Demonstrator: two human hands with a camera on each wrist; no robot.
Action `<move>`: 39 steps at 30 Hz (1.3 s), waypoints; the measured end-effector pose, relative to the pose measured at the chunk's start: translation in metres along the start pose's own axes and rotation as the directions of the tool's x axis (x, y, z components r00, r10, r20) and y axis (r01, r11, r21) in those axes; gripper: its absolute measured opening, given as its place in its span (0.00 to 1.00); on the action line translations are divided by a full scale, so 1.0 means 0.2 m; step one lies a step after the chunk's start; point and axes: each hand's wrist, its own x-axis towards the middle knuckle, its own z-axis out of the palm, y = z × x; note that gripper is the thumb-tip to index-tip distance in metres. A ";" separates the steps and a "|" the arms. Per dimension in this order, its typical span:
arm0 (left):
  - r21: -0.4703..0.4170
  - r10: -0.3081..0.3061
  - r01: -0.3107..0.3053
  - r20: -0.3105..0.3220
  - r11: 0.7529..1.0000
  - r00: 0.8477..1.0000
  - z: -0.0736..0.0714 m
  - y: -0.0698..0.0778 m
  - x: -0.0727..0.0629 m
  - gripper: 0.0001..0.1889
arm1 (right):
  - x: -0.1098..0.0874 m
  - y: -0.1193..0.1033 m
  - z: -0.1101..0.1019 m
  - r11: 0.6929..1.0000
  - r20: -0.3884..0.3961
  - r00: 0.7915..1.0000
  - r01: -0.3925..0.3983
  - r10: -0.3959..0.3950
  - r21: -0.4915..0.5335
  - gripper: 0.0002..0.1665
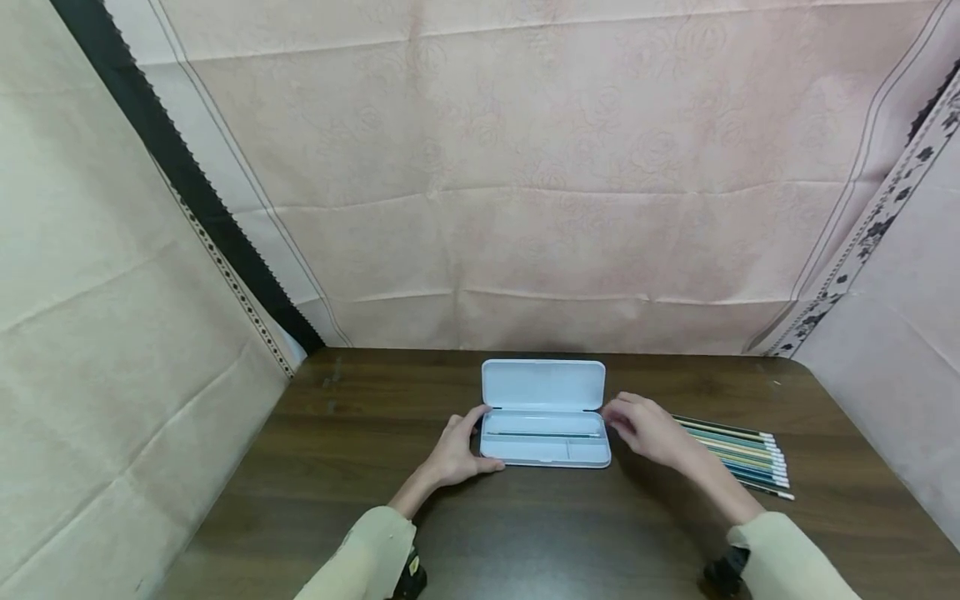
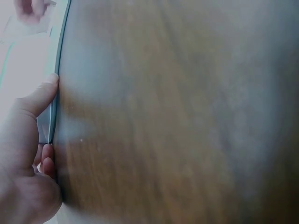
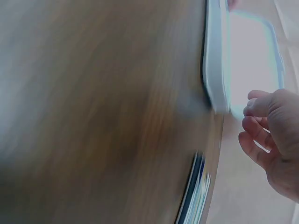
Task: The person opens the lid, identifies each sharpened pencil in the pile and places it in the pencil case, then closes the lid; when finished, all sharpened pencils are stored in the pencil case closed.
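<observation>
Pale, creased cloth (image 1: 510, 167) hangs around a brown wood-grain table (image 1: 525, 533).

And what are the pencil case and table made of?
Pencil case: perhaps plastic or painted metal; it looks smooth, with rounded corners and thin rims. Table: wood or wood-look laminate, slightly shiny; brown grain and pale reflections show.

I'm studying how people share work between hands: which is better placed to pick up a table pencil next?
Probably the right hand: it appears to hold nothing and is nearer the pencils lying right of the open case. The left hand grips the case's opposite side.
</observation>
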 end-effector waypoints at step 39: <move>-0.002 0.023 -0.023 -0.006 1.000 1.000 0.01 -0.01 0.00 0.48 | -0.85 0.35 -0.34 0.985 -0.195 0.979 -0.085 0.054 -0.152 0.28</move>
